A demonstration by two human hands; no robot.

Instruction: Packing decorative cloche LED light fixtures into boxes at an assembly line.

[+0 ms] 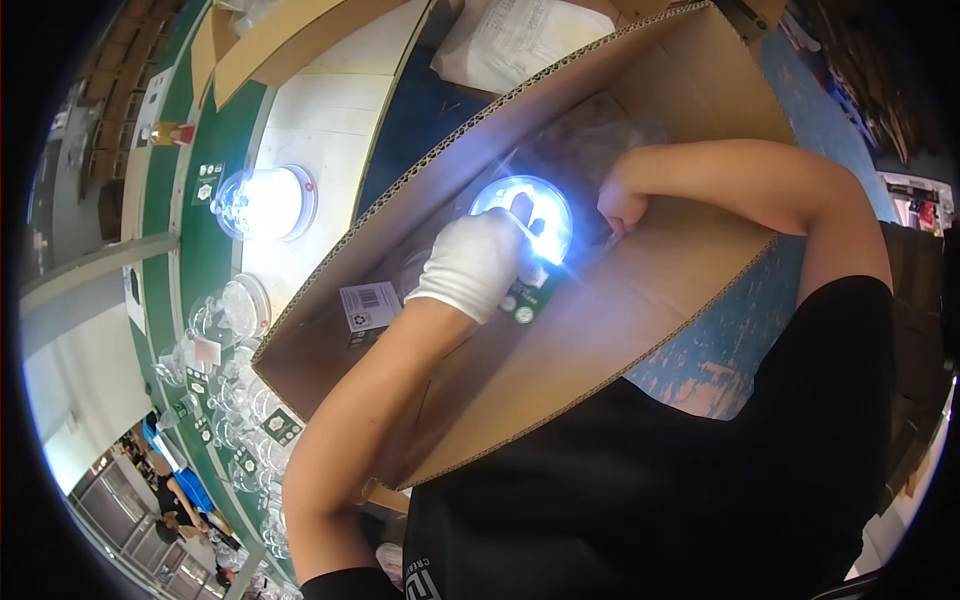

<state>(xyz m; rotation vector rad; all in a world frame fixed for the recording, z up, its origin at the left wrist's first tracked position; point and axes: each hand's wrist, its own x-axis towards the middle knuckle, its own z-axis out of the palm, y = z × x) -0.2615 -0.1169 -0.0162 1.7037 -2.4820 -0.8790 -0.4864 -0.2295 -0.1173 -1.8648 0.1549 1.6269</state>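
Note:
My left hand [470, 262], in a white glove, is inside a deep cardboard box [560, 370]. Its fingers are closed on a round, clear light [558, 205] that glows bright bluish white. Beside that light hangs a small dark green card tag [528, 300]. My right hand [624, 200], bare, is curled shut near the box's inner wall, right of the light. Whatever its fingers hold is hidden, though thin clear plastic [600, 140] lies close by. A white label with a barcode [368, 306] shows in the box, left of my glove.
On a green and white bench at left stands another lit clear dome light [268, 203]. Several unlit clear lights [245, 400] with green tags crowd the bench nearer me. A white plastic bag [510, 40] lies beyond the box. Another person [175, 510] is far off at lower left.

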